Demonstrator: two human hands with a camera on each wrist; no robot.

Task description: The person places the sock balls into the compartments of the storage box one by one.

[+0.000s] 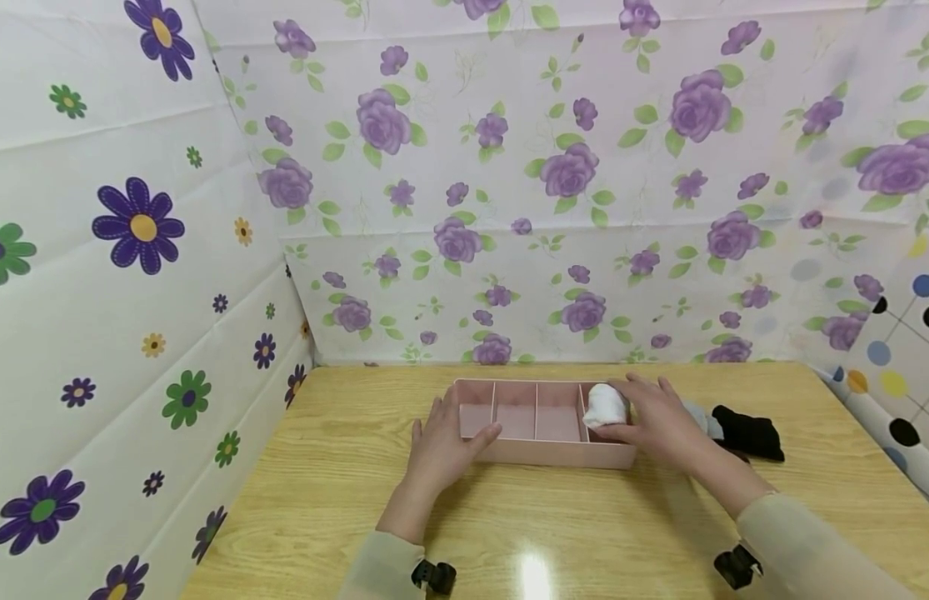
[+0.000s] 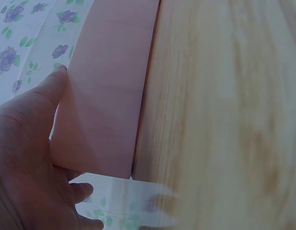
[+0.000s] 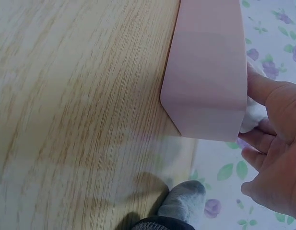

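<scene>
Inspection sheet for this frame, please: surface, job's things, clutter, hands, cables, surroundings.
Surface: light wooden table, glare spot near the front edge.
Job's things: pink divided organizer tray with four compartments; white rolled sock in the rightmost one.
Clutter: grey sock and black sock lying right of the tray.
Hands: left hand holds the tray's left end; right hand rests on the white sock.
Cables: nothing seen.
Surroundings: floral sheets behind and left; dotted sheet right.
</scene>
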